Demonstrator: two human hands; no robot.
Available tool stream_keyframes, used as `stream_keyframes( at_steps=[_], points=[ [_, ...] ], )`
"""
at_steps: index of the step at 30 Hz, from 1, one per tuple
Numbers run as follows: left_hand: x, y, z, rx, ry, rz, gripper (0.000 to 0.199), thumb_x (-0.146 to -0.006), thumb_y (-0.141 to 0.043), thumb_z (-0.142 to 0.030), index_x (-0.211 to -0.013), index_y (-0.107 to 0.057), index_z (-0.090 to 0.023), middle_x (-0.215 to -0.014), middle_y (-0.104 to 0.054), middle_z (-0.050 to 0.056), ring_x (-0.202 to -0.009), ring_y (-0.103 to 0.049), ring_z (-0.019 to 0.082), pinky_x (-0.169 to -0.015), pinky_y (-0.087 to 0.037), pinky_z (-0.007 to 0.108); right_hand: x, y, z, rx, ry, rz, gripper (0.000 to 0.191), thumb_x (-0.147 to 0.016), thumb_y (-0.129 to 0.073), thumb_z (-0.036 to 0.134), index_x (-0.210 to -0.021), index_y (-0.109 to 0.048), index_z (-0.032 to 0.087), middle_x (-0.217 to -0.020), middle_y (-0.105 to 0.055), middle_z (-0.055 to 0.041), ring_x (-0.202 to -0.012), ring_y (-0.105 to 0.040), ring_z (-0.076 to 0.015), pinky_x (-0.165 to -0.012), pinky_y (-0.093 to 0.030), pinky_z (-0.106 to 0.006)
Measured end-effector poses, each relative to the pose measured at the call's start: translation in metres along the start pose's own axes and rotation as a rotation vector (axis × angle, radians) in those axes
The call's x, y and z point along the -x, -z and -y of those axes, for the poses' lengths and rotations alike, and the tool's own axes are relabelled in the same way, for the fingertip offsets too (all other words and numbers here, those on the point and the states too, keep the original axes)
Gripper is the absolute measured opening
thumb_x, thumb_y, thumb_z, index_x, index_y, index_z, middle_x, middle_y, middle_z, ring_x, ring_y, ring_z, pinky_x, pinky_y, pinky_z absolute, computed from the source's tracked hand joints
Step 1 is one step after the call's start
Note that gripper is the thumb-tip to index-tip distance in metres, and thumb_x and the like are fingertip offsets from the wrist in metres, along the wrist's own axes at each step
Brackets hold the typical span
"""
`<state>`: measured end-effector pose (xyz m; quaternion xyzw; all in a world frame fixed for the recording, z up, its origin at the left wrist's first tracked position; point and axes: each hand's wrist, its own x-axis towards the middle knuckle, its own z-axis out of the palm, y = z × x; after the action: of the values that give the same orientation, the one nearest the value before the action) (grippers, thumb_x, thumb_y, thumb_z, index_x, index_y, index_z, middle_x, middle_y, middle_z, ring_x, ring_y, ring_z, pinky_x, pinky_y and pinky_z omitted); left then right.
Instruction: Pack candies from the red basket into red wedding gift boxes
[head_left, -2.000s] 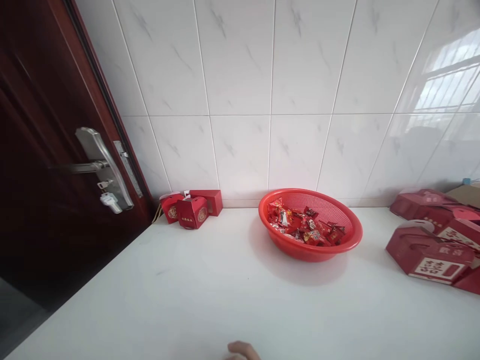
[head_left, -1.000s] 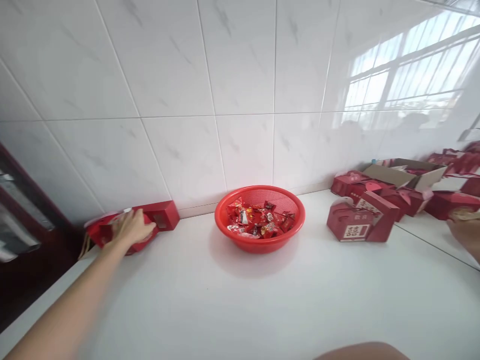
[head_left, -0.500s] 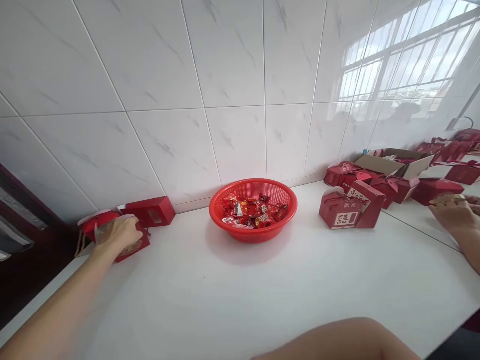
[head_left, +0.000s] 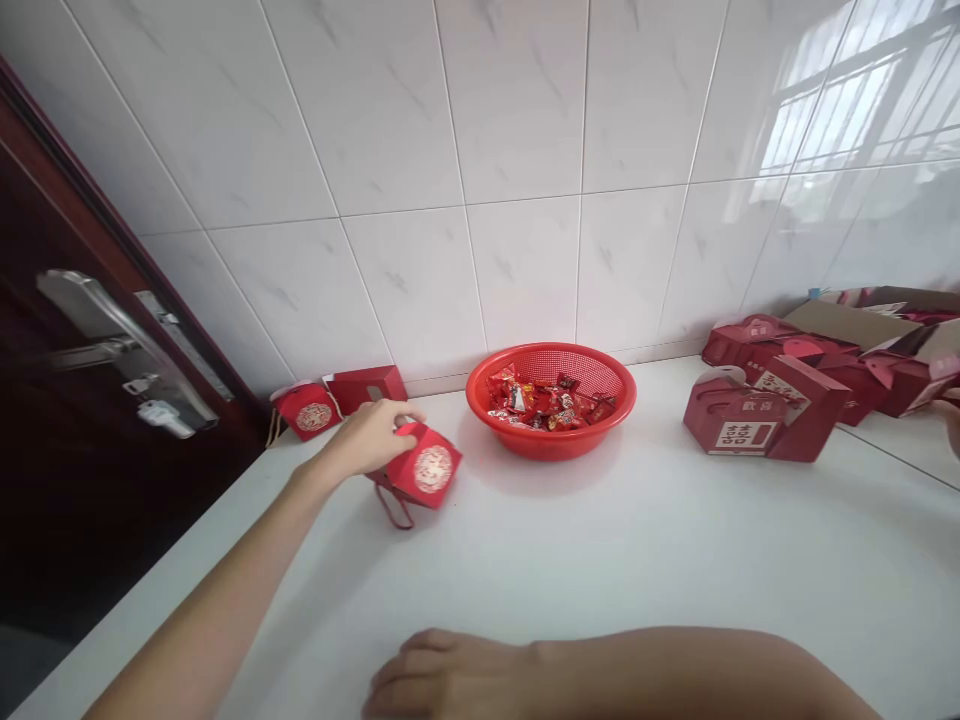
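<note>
My left hand grips a small red gift box from above. The box has a round gold pattern, sits tilted over the white table, and a red ribbon loop hangs below it. At the bottom edge, my right hand lies low over the table with its fingers extended leftward and nothing seen in them; part of it is cut off by the frame. A red plastic basket holding several red-wrapped candies stands right of the held box.
Behind my left hand, another red box with a gold pattern and a plain red box stand by the wall. Double-happiness boxes stand right of the basket, with a cardboard carton and more red boxes behind. A door handle is at left.
My left hand has moved right with the red gift box, away from the boxes at the left wall. My right hand has come into view at the bottom. The view has turned left.
</note>
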<state>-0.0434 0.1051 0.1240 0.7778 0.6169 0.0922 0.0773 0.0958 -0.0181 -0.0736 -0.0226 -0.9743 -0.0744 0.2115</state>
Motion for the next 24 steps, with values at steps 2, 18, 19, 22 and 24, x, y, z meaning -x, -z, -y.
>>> stream_keyframes(
  at_steps=[2,18,19,22,24],
  points=[
    [0.014,-0.002,-0.022,0.081,-0.043,0.024,0.037,-0.076,-0.058,-0.026,-0.109,-0.075,-0.023,-0.089,-0.075,0.005,-0.084,-0.071,0.027,-0.069,-0.053,0.032,0.000,0.010,0.001,-0.030,-0.021,0.022,0.038,-0.108,-0.035,0.035,-0.129,-0.061,0.017,-0.133,-0.063,-0.0080,-0.129,-0.052,-0.0190,-0.111,-0.037,-0.031],
    [0.054,-0.042,-0.083,0.812,-0.308,0.436,0.046,-0.096,-0.049,-0.033,-0.138,-0.054,-0.017,-0.096,-0.077,0.008,-0.073,-0.073,0.019,-0.081,-0.055,0.036,0.003,0.016,0.006,-0.134,-0.037,0.127,0.074,-0.086,-0.065,0.058,-0.139,-0.051,0.009,-0.142,-0.056,-0.0162,-0.138,-0.043,-0.0292,-0.111,-0.040,-0.039],
    [0.055,-0.042,-0.083,0.817,-0.334,0.429,0.045,-0.094,-0.051,-0.031,-0.137,-0.055,-0.017,-0.095,-0.077,0.007,-0.078,-0.074,0.020,-0.084,-0.055,0.037,0.003,0.018,0.006,-0.111,-0.024,0.117,0.068,-0.089,-0.063,0.056,-0.138,-0.053,0.009,-0.142,-0.057,-0.0159,-0.137,-0.044,-0.0287,-0.110,-0.041,-0.038],
    [0.058,-0.043,-0.080,0.730,-0.418,0.303,0.037,-0.086,-0.061,-0.025,-0.123,-0.064,-0.021,-0.101,-0.077,0.006,-0.100,-0.071,0.023,-0.093,-0.052,0.037,0.002,0.020,0.010,-0.023,0.048,0.022,0.044,-0.100,-0.051,0.042,-0.131,-0.061,0.012,-0.137,-0.062,-0.0110,-0.134,-0.050,-0.0243,-0.110,-0.041,-0.035],
    [0.057,-0.044,-0.078,0.641,-0.469,0.213,0.025,-0.083,-0.062,-0.023,-0.106,-0.070,-0.023,-0.113,-0.074,0.005,-0.110,-0.067,0.024,-0.098,-0.051,0.038,0.001,0.022,0.014,0.027,0.115,-0.071,0.037,-0.104,-0.045,0.038,-0.126,-0.066,0.017,-0.132,-0.066,-0.0060,-0.131,-0.053,-0.0199,-0.111,-0.041,-0.030]
  ],
)
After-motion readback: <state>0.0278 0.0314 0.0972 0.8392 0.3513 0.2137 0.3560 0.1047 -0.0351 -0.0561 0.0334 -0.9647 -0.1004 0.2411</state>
